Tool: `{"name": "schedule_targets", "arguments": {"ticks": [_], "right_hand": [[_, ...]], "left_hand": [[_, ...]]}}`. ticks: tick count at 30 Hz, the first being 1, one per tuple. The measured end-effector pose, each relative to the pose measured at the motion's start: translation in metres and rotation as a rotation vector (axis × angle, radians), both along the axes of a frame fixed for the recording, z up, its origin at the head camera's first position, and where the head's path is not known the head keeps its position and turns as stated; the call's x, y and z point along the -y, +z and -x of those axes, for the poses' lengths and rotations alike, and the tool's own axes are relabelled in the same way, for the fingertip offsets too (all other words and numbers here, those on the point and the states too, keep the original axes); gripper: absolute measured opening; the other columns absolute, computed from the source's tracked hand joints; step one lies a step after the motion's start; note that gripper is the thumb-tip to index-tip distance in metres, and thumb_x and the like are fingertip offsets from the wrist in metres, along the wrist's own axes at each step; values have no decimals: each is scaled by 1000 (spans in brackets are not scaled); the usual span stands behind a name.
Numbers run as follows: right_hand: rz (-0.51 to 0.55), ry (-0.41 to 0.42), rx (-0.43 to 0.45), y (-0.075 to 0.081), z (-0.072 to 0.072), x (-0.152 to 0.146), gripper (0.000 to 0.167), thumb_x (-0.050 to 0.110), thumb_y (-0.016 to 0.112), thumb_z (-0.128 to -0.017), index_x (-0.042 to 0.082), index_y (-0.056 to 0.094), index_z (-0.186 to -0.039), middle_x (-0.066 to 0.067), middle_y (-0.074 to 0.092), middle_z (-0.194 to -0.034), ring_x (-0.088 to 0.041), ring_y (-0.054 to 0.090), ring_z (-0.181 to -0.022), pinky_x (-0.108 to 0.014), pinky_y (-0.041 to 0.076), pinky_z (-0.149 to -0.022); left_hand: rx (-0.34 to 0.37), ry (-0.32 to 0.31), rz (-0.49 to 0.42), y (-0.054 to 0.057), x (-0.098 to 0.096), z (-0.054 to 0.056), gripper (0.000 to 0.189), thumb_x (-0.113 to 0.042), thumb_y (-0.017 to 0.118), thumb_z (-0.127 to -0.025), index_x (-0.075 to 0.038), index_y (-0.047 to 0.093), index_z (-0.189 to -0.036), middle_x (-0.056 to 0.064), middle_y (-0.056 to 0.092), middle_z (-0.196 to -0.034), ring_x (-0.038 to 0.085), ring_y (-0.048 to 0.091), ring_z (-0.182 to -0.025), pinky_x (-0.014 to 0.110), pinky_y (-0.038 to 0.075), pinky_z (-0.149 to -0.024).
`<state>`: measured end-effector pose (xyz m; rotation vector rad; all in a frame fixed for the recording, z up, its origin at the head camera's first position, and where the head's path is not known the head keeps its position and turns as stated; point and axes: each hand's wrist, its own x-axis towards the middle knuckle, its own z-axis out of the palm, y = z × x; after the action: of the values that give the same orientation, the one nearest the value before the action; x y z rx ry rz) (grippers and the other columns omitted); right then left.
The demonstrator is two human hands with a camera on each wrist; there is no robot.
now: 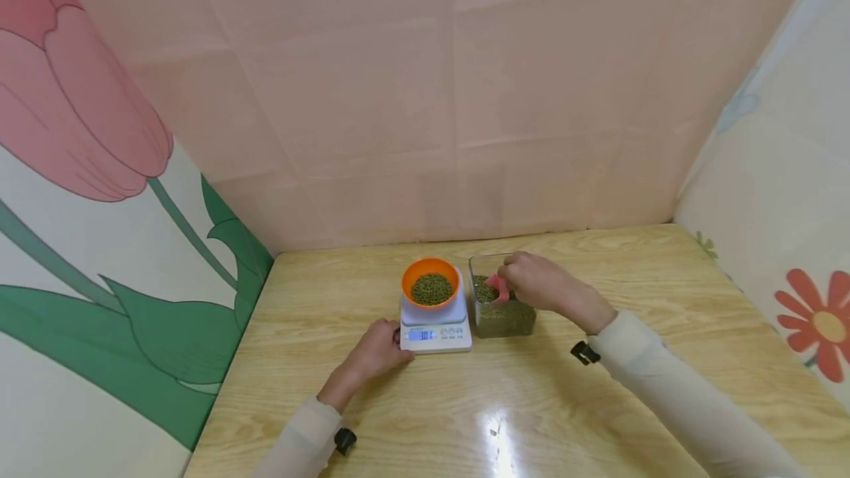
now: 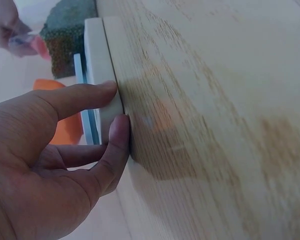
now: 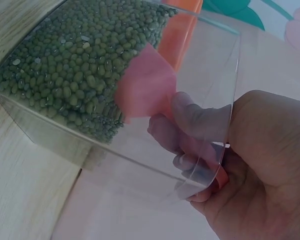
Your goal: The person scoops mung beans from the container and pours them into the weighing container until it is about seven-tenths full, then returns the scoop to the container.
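A white kitchen scale (image 1: 438,342) with a lit display lies on the table, bearing an orange bowl (image 1: 412,271) of green mung beans (image 1: 432,289). My left hand (image 1: 378,347) holds the scale's near left corner, thumb along its front edge and fingers curled at the side (image 2: 65,145). Right of the scale stands a clear plastic container (image 1: 505,321) part filled with mung beans (image 3: 75,75). Reaching inside it, my right hand (image 1: 534,282) grips a pink scoop (image 3: 147,82) by the handle. The scoop's front edge dips into the beans.
The wood-grain table (image 1: 319,286) carries these things near its back edge, close to a pink covered wall (image 1: 372,131). Flower-printed panels (image 1: 86,94) flank both sides. A bright light reflection (image 1: 498,441) shows near the front.
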<state>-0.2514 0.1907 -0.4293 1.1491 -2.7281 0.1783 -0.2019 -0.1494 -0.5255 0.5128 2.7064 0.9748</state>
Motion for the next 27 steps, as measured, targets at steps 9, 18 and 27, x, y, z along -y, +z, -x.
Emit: {"name": "schedule_targets", "arguments": {"ticks": [9, 18, 27], "right_hand": [[6, 13, 10, -3, 4, 4, 21, -4, 76, -93, 8, 73, -76, -1, 64, -74, -16, 59, -68, -39, 55, -69], [30, 36, 79, -3, 7, 3, 20, -6, 73, -93, 7, 74, -78, 0, 65, -74, -14, 61, -69, -39, 56, -70], [49, 27, 139, -7, 12, -1, 30, -8, 72, -93, 16, 72, -75, 3, 66, -78, -14, 63, -75, -40, 58, -75]], "left_hand": [[11, 14, 1, 1, -1, 0, 42, -11, 87, -88, 1, 73, -125, 10, 76, -109, 17, 54, -93, 30, 51, -79], [1, 8, 6, -1, -1, 0, 41, -11, 88, -86, 2, 74, -123, 10, 75, -106, 17, 54, -92, 30, 50, -78], [-3, 11, -3, -1, -1, 2, 42, -11, 88, -86, 2, 74, -123, 9, 75, -105, 17, 54, -93, 31, 51, -78]]}}
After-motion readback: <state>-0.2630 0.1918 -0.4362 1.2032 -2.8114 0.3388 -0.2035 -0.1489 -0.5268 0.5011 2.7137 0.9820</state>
